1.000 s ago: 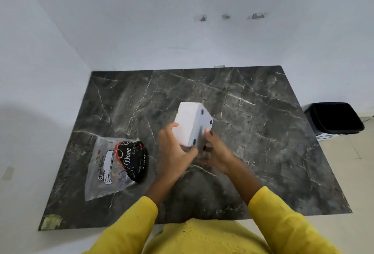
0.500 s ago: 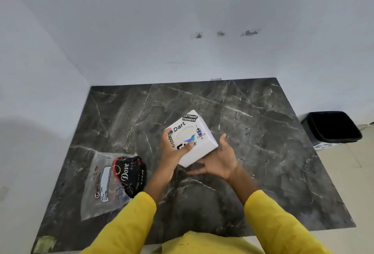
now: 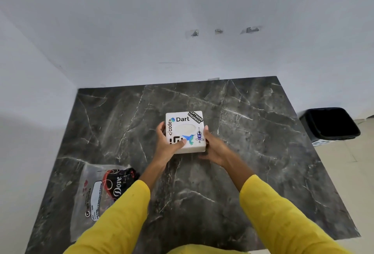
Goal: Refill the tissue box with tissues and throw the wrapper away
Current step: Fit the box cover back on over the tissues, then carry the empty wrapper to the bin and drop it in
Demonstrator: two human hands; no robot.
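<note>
Fingers of the left hand (image 3: 167,146) and right hand (image 3: 215,147) clamp opposite sides of the white tissue box (image 3: 185,131), its stickered top facing up, over the table (image 3: 253,152). The wrapper (image 3: 97,195) lies left of the left hand; a black bin (image 3: 328,124) stands far right.

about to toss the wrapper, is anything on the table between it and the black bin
The person's own arms and the tissue box held in both hands sit between the wrapper at the table's near left and the black bin on the floor off the right edge. Otherwise the marble top is bare.
</note>
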